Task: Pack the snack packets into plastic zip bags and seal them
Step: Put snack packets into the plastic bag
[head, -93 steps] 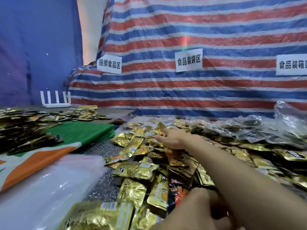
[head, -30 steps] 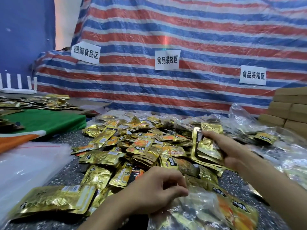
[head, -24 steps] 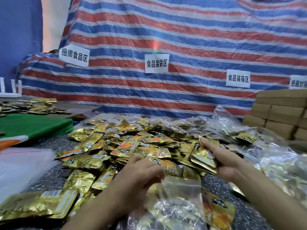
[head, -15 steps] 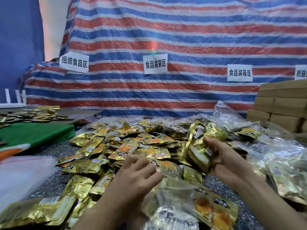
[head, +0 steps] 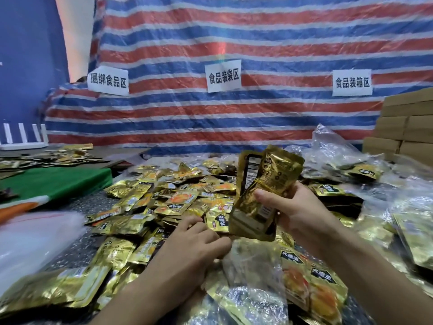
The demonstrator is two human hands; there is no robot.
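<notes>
My right hand (head: 297,207) grips a small stack of gold snack packets (head: 262,191), held upright above the pile. Below it lies a clear plastic zip bag (head: 255,273) with several packets inside. My left hand (head: 194,247) holds the bag's mouth at its left edge, fingers curled on the plastic. A wide heap of loose gold packets (head: 164,202) covers the speckled table behind and left of my hands.
A stack of empty clear bags (head: 30,235) lies at the left. A green and orange cloth (head: 51,184) sits beyond it. Filled clear bags (head: 351,165) pile up at the right, brown cartons (head: 407,123) behind them. A striped tarp with paper signs backs the table.
My right hand picked packets from the heap, drew them back and raised them upright over the bag. My left hand kept hold of the bag's mouth.
</notes>
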